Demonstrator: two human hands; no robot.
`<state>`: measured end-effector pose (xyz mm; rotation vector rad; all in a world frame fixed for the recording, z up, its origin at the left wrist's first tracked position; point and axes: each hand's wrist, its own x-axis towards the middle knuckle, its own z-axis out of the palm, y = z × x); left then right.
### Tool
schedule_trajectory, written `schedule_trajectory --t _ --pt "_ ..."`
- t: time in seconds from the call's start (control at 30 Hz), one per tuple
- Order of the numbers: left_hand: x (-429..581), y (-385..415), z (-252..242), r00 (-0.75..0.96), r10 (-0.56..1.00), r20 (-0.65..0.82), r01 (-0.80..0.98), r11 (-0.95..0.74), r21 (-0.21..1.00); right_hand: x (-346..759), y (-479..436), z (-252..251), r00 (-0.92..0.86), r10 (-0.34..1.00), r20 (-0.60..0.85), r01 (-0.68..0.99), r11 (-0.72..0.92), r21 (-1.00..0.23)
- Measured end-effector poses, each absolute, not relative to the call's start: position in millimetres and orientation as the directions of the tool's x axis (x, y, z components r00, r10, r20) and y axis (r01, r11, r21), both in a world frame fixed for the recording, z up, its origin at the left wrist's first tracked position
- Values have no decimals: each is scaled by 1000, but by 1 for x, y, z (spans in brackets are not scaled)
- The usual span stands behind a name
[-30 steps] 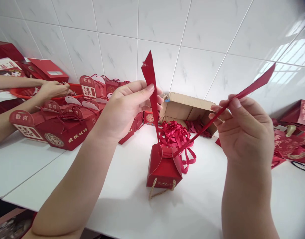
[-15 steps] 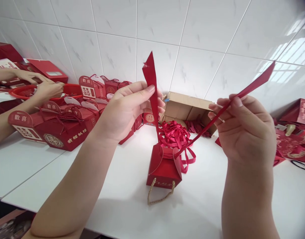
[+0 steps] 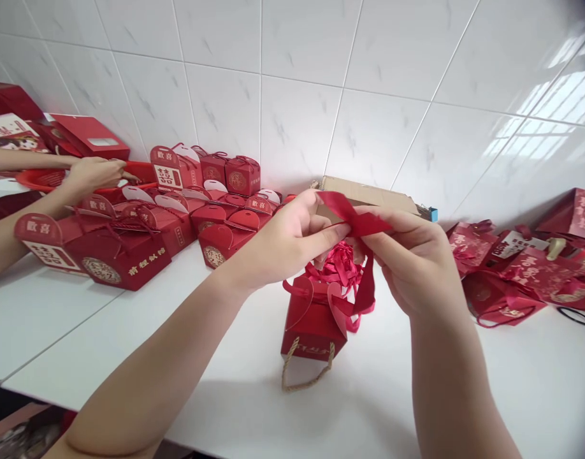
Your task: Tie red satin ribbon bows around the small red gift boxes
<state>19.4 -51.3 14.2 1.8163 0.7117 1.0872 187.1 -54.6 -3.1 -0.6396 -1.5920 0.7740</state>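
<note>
- Left hand (image 3: 292,239), nearly closed, pinches the red ribbon (image 3: 368,224).
- Right hand (image 3: 411,255) pinches it too, nearly closed.
- Red box (image 3: 316,322): seven o'clock from the ribbon.

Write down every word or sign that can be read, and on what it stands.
"歡喜": rounded tabs on red boxes.
"囍": white panels below tabs.
"前程似锦": dark red box, front left.
Too small or blurred: lettering on small box, round emblems, right-hand boxes, far-left boxes.
</note>
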Motion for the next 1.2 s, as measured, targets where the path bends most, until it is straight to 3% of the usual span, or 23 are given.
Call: schedule_trajectory --t 0.23,0.53,0.7,0.83,1.07,1.2 --pt "18 -51 14 382 843 379 45 -426 903 186 -61 2 -303 737 604 -41 623 -781" --pt "17 -50 15 411 835 366 12 -407 913 186 -53 -3 -228 759 610 -30 621 -783" --pt "12 -43 15 466 825 319 -84 -318 944 191 -50 -4 -292 731 617 -29 638 -770" --pt "7 -36 16 405 874 269 -190 -208 960 196 -52 -1 -322 661 678 80 732 -676" --pt "5 -35 19 387 885 258 -239 -173 955 202 -52 1 -356 501 789 395 846 -359" --pt "7 -37 18 400 875 274 -210 -204 956 200 -52 0 -353 496 794 437 837 -329"
